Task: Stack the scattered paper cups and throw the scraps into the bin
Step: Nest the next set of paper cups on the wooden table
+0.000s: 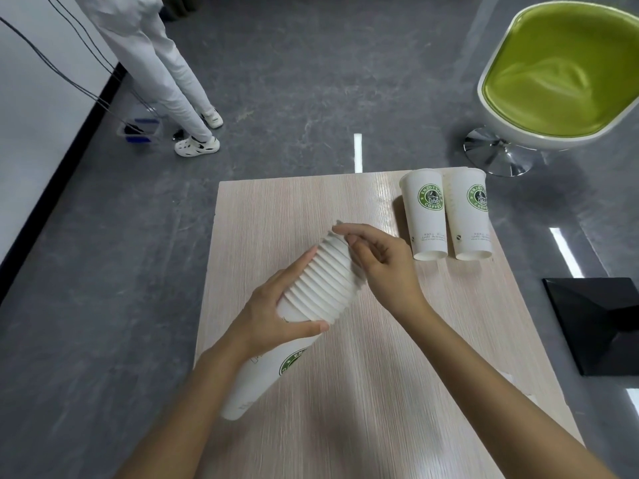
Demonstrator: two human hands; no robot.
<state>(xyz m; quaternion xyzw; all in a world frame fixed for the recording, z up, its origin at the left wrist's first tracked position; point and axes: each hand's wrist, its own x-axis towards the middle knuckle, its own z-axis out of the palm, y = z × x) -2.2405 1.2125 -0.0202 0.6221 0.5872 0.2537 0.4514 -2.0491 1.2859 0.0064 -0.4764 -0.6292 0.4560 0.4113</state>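
At frame centre, left hand (276,316) grips the tilted cup stack (318,281) above the desk (380,375); right hand (383,264) pinches its top rim.

Left cup (427,219) and right cup (467,219) bear logos reading "ENJOY LIFE COFFEE".

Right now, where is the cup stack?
In the head view, the cup stack is over the table, gripped by the left hand and right hand, left of two loose cups.
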